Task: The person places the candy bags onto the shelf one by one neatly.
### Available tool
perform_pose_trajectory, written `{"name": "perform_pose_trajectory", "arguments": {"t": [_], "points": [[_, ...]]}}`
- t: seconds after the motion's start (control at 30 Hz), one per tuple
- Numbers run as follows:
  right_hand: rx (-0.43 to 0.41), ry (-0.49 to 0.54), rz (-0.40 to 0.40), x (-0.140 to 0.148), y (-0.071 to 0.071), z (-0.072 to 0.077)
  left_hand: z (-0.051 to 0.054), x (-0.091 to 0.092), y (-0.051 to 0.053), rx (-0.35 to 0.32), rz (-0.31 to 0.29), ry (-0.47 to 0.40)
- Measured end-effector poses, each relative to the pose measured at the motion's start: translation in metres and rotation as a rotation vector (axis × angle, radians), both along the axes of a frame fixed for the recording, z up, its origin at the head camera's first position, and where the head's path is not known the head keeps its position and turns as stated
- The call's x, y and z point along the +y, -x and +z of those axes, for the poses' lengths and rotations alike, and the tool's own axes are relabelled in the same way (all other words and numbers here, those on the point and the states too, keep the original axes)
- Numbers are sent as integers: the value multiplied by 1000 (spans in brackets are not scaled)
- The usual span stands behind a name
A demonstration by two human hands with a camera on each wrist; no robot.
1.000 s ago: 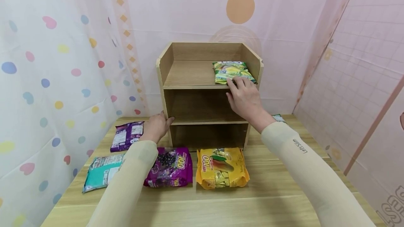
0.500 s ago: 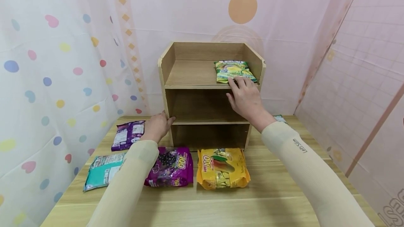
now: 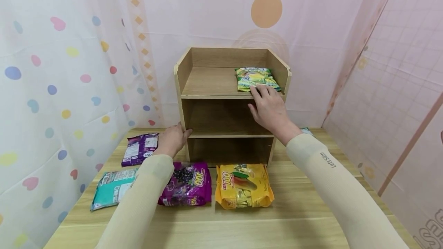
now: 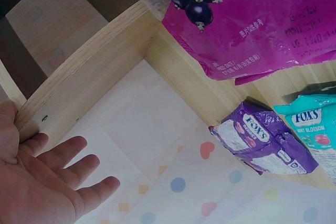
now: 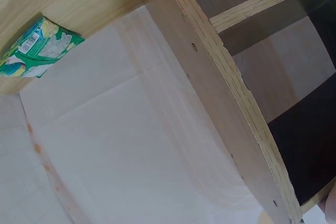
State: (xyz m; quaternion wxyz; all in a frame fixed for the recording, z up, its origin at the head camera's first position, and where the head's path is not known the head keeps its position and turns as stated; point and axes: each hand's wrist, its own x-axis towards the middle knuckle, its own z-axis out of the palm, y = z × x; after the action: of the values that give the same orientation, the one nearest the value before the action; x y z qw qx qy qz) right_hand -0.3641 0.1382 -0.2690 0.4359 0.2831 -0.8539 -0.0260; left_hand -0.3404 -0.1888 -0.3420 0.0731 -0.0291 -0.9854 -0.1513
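Observation:
A small wooden shelf unit [image 3: 228, 136] with three levels stands on the table. My left hand [image 3: 171, 139] holds the front edge of its left side panel, thumb on the inner side and fingers outside; in the left wrist view that hand [image 4: 50, 177] has its other fingers spread. On the top level, at the right, lies a green and yellow candy bag [image 3: 257, 78]. My right hand [image 3: 270, 107] touches the bag's front with its fingertips, over the board's front edge. The right wrist view shows only a bit of that hand [image 5: 331, 205].
Before the shelf lie a purple grape candy bag [image 3: 188, 183] and a yellow mango candy bag [image 3: 243, 185]. At the left are a dark purple Fox's bag [image 3: 140, 149] and a teal Fox's bag [image 3: 112, 189]. A green bag [image 5: 42, 48] lies right of the shelf. Curtains [image 3: 221, 10] surround the table.
Almost nothing differs; the head view has shifted slightly. Both hands stay in place, the left at the side panel and the right at the green and yellow candy bag.

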Motion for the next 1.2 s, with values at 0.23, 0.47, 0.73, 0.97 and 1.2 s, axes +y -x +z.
{"name": "perform_pose_trajectory", "arguments": {"t": [0.23,0.47,0.73,0.97,1.2], "points": [[-8,20,19,2,2,-1,-2,2,1,6,3,16],[-6,20,20,2,1,-3,-2,1,0,16,0,10],[-17,0,7,-2,-1,-2,-1,-3,-1,35,10,-2],[0,-7,12,-3,-2,-7,-5,-7,0,28,10,-7],[51,4,48,-3,-4,-8,-5,-9,-2,27,13,-21]]}}
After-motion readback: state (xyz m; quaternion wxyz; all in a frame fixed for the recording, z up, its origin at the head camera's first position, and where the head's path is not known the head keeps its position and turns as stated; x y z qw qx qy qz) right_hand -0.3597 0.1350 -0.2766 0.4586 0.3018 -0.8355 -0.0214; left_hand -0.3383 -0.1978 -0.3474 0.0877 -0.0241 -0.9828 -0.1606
